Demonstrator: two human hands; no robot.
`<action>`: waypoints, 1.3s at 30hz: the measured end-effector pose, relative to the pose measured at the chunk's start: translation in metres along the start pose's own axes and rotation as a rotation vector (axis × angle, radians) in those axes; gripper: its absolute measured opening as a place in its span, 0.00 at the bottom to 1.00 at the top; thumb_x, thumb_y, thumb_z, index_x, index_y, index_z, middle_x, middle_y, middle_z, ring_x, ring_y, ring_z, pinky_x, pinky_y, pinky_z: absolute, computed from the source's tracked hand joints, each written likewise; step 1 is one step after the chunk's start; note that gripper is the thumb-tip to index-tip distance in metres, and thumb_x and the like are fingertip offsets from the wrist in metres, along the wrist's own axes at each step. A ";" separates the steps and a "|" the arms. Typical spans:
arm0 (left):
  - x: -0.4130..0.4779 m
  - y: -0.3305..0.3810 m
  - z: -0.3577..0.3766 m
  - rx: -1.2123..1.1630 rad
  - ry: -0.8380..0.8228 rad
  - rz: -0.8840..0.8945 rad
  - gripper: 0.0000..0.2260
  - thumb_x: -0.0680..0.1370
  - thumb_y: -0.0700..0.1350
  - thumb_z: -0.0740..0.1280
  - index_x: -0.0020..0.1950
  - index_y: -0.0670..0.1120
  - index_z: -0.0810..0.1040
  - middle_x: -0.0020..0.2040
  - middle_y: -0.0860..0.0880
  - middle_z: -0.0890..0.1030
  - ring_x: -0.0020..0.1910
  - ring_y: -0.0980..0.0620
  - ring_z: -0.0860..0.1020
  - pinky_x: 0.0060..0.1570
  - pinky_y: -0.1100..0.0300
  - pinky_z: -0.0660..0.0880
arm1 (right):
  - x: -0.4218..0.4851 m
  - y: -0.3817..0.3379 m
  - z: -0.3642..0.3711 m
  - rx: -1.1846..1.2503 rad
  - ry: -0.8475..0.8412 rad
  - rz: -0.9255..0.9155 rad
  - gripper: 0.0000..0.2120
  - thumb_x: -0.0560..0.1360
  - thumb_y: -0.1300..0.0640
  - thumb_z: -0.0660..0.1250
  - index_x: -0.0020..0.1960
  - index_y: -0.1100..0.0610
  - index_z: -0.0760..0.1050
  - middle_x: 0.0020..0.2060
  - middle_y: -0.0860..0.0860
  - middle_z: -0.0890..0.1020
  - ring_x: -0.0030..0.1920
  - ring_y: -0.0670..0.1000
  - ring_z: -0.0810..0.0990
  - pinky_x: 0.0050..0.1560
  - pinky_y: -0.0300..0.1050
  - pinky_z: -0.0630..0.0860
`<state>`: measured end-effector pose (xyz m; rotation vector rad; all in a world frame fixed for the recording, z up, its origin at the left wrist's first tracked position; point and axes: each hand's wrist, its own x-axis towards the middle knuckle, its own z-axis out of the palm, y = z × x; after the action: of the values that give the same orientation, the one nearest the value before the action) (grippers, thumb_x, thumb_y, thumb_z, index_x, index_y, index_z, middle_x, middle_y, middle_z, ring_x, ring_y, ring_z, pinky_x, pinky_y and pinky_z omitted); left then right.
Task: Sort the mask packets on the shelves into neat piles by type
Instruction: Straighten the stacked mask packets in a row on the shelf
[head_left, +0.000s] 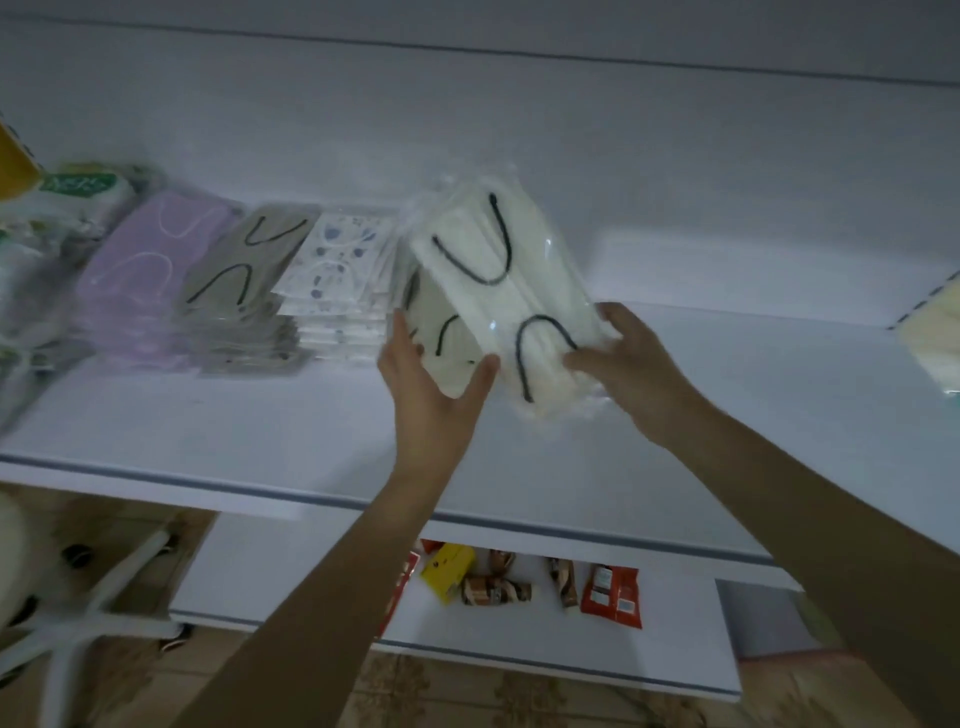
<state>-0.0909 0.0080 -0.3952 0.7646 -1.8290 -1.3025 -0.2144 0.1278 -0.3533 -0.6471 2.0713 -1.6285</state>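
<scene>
Our left grip and right grip each curl round an edge of the cream mask packets, holding them tilted above the shelf just right of the patterned pile, probably to start their own pile.

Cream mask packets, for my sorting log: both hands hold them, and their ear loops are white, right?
No: the head view shows black ear loops on the cream mask packets; the left hand and right hand do hold them.
</scene>
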 end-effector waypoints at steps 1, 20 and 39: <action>0.002 0.007 -0.003 0.020 0.008 0.078 0.47 0.68 0.52 0.74 0.76 0.46 0.47 0.72 0.43 0.56 0.69 0.51 0.62 0.67 0.59 0.64 | -0.012 -0.001 -0.026 -0.170 -0.055 -0.069 0.15 0.72 0.67 0.68 0.49 0.50 0.70 0.39 0.46 0.76 0.37 0.45 0.74 0.36 0.31 0.70; -0.025 -0.019 0.058 0.136 -0.719 -0.056 0.36 0.66 0.41 0.77 0.67 0.52 0.61 0.60 0.50 0.72 0.58 0.57 0.73 0.59 0.59 0.71 | -0.062 0.098 -0.154 -0.136 -0.018 0.147 0.26 0.65 0.52 0.76 0.60 0.53 0.74 0.56 0.46 0.79 0.54 0.44 0.78 0.58 0.39 0.74; -0.065 -0.014 0.068 0.115 -0.505 0.168 0.47 0.71 0.39 0.71 0.68 0.67 0.39 0.66 0.59 0.62 0.65 0.62 0.65 0.63 0.66 0.63 | -0.079 0.099 -0.114 0.374 0.440 0.012 0.19 0.72 0.40 0.65 0.48 0.57 0.73 0.43 0.47 0.75 0.44 0.42 0.75 0.49 0.34 0.72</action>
<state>-0.1121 0.0907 -0.4368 0.3416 -2.3252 -1.3725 -0.2287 0.2838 -0.4208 -0.1566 1.9473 -2.2296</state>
